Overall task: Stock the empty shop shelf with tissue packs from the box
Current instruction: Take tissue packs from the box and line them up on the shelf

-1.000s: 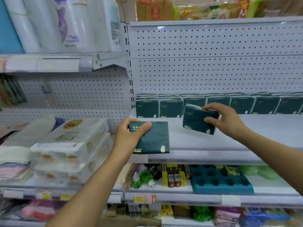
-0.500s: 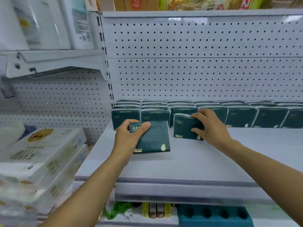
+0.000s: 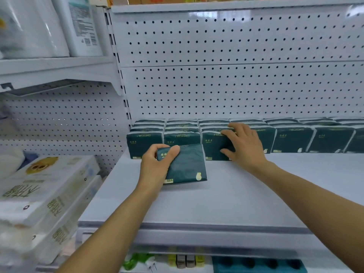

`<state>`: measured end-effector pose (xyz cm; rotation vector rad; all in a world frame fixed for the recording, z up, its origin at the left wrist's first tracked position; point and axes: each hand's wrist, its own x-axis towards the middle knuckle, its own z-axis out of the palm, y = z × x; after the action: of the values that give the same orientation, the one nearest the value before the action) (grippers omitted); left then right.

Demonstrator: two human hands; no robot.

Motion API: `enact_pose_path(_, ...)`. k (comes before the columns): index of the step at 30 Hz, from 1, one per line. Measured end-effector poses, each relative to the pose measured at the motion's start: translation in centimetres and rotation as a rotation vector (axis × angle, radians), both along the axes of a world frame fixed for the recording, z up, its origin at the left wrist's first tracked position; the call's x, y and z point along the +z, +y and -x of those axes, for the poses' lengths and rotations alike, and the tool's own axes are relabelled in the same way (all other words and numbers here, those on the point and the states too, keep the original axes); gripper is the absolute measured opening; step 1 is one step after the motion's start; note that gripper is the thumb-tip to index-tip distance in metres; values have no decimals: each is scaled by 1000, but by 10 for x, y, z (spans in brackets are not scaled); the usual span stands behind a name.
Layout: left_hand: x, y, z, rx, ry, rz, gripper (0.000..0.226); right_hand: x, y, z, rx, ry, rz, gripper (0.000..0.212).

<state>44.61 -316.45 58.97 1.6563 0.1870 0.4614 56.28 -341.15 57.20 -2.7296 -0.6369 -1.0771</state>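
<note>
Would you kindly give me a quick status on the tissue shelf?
Left hand grips a tissue pack above the shelf. Right hand sets another pack into the front row. Nothing in the way.

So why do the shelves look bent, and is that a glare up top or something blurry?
Head view: the wide-angle lens bows the shelf edges and the pegboard lines; ceiling light glares off the pegboard's top strip; the white multipacks at the left edge are smeared and soft; the left hand with its tissue pack and the right hand stay fairly sharp, with only faint shadows.
</note>
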Motion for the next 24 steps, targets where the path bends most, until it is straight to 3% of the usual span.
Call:
enact_pose_path(3, 0, -4, 0, -8, -42, -15, 22, 14, 13, 33, 155, 58, -342, 64)
enact_pose_path(5, 2, -11, 0, -24, -86, -9, 19, 27, 26, 65, 394, 390, -680, 61)
enact_pose_path(6, 2, -15, -1, -37, -111, -1, 17, 32, 32, 78, 483, 560, -752, 62)
enact_pose_path(8, 3, -26, -3, -65, -158, -3, 12, 32, 36, 88, 575, 699, -730, 59)
enact_pose_path(12, -2, -48, -13, -144, -205, -153, 9, 26, 11, 81, 511, 628, -771, 40)
enact_pose_path(15, -5, -58, -29, -171, -285, -432, 23, 15, -33, 75, 358, 552, -673, 40)
enact_pose_path(21, -7, -72, -80, -104, -315, -1397, 82, 6, -114, 59, 180, 452, -629, 42)
enact_pose_path(24, -10, -80, -98, -94, -276, -1658, 91, 6, -129, 43, 131, 407, -557, 42)
